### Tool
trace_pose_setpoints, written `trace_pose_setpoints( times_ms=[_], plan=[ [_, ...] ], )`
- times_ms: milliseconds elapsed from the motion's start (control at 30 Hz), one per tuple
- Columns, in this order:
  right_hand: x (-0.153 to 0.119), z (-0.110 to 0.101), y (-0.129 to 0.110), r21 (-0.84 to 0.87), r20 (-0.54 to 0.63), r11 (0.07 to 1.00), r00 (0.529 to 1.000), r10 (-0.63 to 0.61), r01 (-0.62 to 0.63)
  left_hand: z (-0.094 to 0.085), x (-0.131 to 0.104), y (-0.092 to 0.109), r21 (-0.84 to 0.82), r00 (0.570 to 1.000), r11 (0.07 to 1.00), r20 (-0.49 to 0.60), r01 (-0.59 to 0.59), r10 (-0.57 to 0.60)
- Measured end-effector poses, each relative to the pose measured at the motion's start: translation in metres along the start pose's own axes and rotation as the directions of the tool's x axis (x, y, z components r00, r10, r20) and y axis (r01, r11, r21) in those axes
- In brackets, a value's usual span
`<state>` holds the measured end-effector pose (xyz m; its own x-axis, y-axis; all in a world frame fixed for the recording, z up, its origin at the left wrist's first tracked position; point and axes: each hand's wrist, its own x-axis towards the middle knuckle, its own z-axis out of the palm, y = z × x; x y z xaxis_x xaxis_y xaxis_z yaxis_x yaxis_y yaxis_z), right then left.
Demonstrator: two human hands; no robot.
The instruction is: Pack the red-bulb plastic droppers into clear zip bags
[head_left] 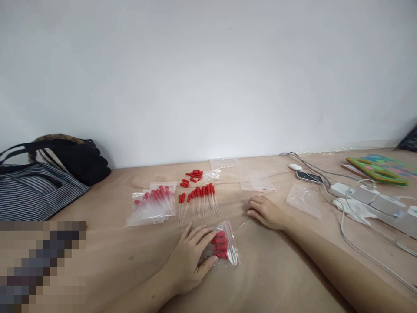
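My left hand [192, 256] lies with its fingers spread over the left part of a clear zip bag [232, 243] that holds several red-bulbed droppers. The thumb rests at the bag's lower edge. To the right, my right hand [263, 211] is on the table with its fingers curled together around the end of a thin clear tube [243, 223]. Beyond my left hand stretches a row of droppers with red bulbs [197, 191]. Filled bags [151, 213] of droppers are left of that row, and loose red bulbs [193, 178] lie behind it.
Flat clear bags [257, 180] and thin glass tubes [212, 176] lie farther back, with another bag [303, 200] beyond my right forearm. At right are a phone-like device [309, 177], white power strip [365, 194], cables and colourful boards [378, 170]. A striped bag [35, 191] sits left.
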<state>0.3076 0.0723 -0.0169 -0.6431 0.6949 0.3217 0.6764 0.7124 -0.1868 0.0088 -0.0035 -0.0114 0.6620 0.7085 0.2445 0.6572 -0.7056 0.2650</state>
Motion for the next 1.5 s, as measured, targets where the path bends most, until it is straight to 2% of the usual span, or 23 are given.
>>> trace_pose_setpoints(
  times_ms=[100,200,400,567,733,867,1133,1500],
  plan=[
    [-0.007,-0.011,0.01,0.266,0.063,0.964,0.998,-0.012,-0.005,0.0,-0.001,0.0,-0.004,1.0,1.0,-0.002,-0.004,0.004],
    [-0.014,-0.017,0.019,0.338,0.115,0.939,0.993,0.027,-0.065,-0.001,0.0,0.0,-0.006,1.0,1.0,0.005,-0.004,0.004],
    [-0.02,-0.027,0.019,0.296,0.176,0.943,0.979,0.105,-0.154,-0.007,0.002,0.005,-0.009,0.999,1.0,0.046,0.024,-0.024],
    [-0.017,-0.04,-0.01,0.257,0.16,0.954,0.98,0.117,-0.156,-0.008,0.003,0.007,-0.014,0.999,1.0,0.042,0.019,-0.019],
    [-0.006,-0.029,-0.029,0.263,0.113,0.96,0.991,0.072,-0.1,-0.001,-0.001,0.002,0.008,0.999,1.0,-0.035,0.0,0.0],
    [-0.003,-0.023,-0.031,0.245,0.092,0.968,0.995,0.038,-0.06,0.004,-0.003,0.0,0.022,0.995,1.0,-0.099,0.011,-0.009],
    [-0.013,-0.044,-0.022,0.191,0.149,0.976,0.986,0.079,-0.107,0.001,-0.002,0.002,-0.029,0.997,0.999,-0.08,0.017,-0.019],
    [-0.004,-0.031,-0.034,0.256,0.102,0.965,0.994,0.026,-0.051,-0.001,-0.001,0.002,-0.024,0.997,1.0,-0.074,0.014,-0.016]
  ],
)
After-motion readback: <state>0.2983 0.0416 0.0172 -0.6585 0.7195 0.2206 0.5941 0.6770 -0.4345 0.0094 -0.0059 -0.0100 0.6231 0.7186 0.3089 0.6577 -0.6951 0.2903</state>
